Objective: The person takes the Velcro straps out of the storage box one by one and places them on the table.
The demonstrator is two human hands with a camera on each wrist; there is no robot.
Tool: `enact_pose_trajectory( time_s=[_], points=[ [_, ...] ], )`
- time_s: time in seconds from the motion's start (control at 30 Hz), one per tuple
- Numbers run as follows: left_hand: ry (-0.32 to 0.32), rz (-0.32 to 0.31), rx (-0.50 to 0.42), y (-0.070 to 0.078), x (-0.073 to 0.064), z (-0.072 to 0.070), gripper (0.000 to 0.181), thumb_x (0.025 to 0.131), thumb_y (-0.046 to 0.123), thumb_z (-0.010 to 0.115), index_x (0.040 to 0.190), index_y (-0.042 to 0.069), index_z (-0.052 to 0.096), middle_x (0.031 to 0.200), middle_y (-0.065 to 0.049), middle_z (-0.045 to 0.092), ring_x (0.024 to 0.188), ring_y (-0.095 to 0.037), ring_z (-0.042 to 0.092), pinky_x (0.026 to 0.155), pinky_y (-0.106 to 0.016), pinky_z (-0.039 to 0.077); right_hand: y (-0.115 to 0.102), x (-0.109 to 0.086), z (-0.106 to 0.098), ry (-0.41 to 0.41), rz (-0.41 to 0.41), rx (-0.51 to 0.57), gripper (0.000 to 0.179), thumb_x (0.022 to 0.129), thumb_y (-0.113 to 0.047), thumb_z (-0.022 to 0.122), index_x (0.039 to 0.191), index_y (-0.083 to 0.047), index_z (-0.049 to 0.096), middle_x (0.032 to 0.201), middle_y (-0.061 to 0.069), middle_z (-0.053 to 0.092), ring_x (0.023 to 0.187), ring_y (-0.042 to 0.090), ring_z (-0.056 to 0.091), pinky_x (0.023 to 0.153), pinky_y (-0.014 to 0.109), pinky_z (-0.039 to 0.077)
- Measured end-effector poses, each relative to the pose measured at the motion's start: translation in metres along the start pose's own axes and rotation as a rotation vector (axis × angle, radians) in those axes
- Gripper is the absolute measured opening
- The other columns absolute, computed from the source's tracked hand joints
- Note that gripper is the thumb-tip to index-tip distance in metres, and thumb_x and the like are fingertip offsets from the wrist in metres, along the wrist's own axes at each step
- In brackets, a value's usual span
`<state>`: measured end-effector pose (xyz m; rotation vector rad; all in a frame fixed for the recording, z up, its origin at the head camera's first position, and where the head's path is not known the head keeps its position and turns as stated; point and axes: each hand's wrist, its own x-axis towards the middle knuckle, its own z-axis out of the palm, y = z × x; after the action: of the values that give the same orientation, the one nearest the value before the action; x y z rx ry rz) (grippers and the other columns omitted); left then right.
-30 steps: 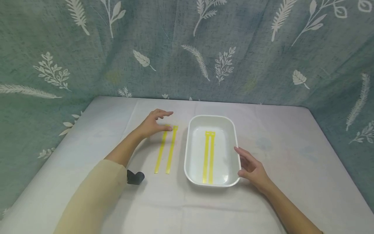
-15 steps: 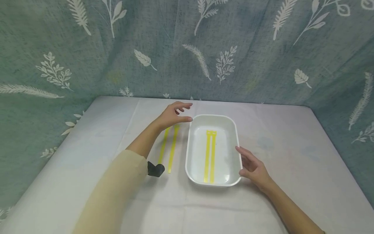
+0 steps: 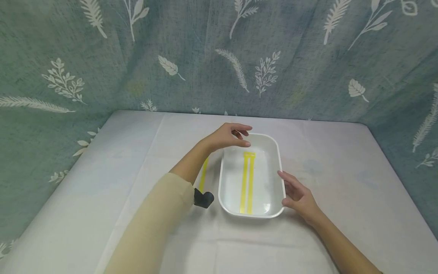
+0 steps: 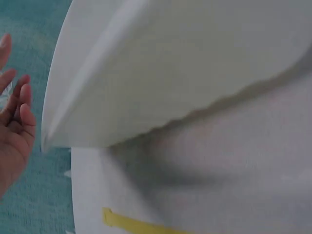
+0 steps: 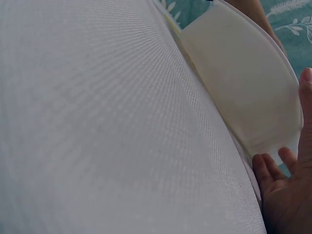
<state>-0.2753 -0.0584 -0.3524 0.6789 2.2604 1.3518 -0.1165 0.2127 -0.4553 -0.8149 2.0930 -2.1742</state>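
A white tray (image 3: 265, 173), rectangular with rounded corners, stands on the table. Inside it lie two flat yellow straps (image 3: 250, 182) with slotted heads, side by side lengthwise. My left hand (image 3: 230, 136) is over the tray's far left corner, thumb and fingers apart with nothing between them. Against the tray's right side my right hand (image 3: 299, 198) rests its fingertips and thumb. The right wrist view shows those fingers (image 5: 263, 170) low on the tray's outer wall (image 5: 239, 73). Left of the tray, another yellow strap (image 3: 203, 177) lies on the table, partly hidden by my left arm.
A white cloth (image 3: 253, 247) covers the table. Behind it hangs a green-blue curtain (image 3: 198, 80) with white leaf prints. A black wrist device (image 3: 204, 198) sticks out from my left sleeve (image 3: 154, 217), close to the tray's left side.
My left hand has moved right from above the straps on the table to over the tray's far left corner, its arm now covering most of those straps. My right hand stays against the tray.
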Motion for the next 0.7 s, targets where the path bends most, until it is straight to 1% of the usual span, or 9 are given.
enact_pose_trajectory(
  time_s=[0.07,0.13,0.2,0.27,0.4,0.47,0.57,0.7],
  points=[
    [-0.005,-0.023,-0.023,0.004,0.001,0.005,0.061,0.082,0.019,0.074,0.138,0.014,0.051,0.127,-0.015,0.056,0.103,-0.019,0.057,0.086,-0.031,0.049,0.000,0.000,0.000,0.001,0.000,0.001,0.068,0.086,-0.015,0.070,0.141,0.005,0.036,0.146,0.002,0.040,0.130,0.013,0.045,0.102,0.021,0.039],
    [-0.013,-0.041,-0.042,0.008,0.002,0.010,0.062,0.081,0.019,0.075,0.138,0.015,0.051,0.127,-0.015,0.056,0.102,-0.019,0.059,0.086,-0.030,0.050,0.000,0.000,0.000,0.007,0.007,-0.002,0.068,0.085,-0.015,0.070,0.141,0.004,0.037,0.145,-0.001,0.042,0.130,0.013,0.045,0.102,0.021,0.039],
    [-0.022,-0.061,-0.044,0.010,0.004,0.016,0.063,0.080,0.019,0.076,0.138,0.013,0.050,0.127,-0.015,0.055,0.103,-0.020,0.059,0.087,-0.030,0.050,0.000,0.000,0.000,0.010,0.011,0.002,0.068,0.085,-0.015,0.070,0.141,0.004,0.037,0.145,-0.001,0.042,0.130,0.014,0.045,0.102,0.021,0.039],
    [-0.025,-0.087,-0.017,0.011,0.005,0.023,0.064,0.080,0.019,0.076,0.138,0.012,0.050,0.127,-0.015,0.055,0.105,-0.019,0.058,0.086,-0.028,0.049,-0.001,0.000,0.000,0.014,0.019,0.003,0.068,0.085,-0.015,0.071,0.141,0.004,0.037,0.145,0.000,0.042,0.130,0.014,0.046,0.101,0.021,0.039],
    [-0.026,-0.159,0.082,0.012,0.004,0.037,0.068,0.078,0.022,0.078,0.138,0.009,0.048,0.125,-0.014,0.056,0.102,-0.018,0.057,0.080,-0.024,0.049,-0.003,-0.001,0.001,0.016,0.042,-0.001,0.069,0.085,-0.015,0.071,0.142,0.003,0.037,0.146,-0.001,0.041,0.129,0.014,0.046,0.102,0.020,0.039],
    [-0.015,-0.198,0.113,0.010,0.003,0.044,0.070,0.077,0.021,0.079,0.138,0.008,0.048,0.122,-0.013,0.056,0.098,-0.018,0.059,0.077,-0.023,0.050,-0.004,-0.001,0.002,0.016,0.058,-0.006,0.069,0.085,-0.015,0.071,0.142,0.003,0.037,0.145,-0.005,0.041,0.129,0.013,0.046,0.102,0.020,0.038],
    [0.028,-0.251,0.144,0.005,0.002,0.052,0.069,0.076,0.020,0.080,0.136,0.007,0.050,0.118,-0.012,0.058,0.094,-0.018,0.060,0.077,-0.022,0.050,-0.004,0.000,0.002,0.020,0.063,-0.014,0.069,0.085,-0.016,0.071,0.142,0.003,0.037,0.144,-0.007,0.042,0.129,0.012,0.046,0.102,0.019,0.038],
    [0.087,-0.293,0.186,-0.003,0.002,0.062,0.067,0.073,0.019,0.082,0.132,0.006,0.054,0.114,-0.011,0.059,0.097,-0.020,0.056,0.080,-0.025,0.047,-0.004,0.000,0.002,0.016,0.047,-0.007,0.069,0.085,-0.016,0.070,0.142,0.004,0.036,0.143,-0.007,0.042,0.129,0.011,0.045,0.102,0.019,0.038]
  ],
)
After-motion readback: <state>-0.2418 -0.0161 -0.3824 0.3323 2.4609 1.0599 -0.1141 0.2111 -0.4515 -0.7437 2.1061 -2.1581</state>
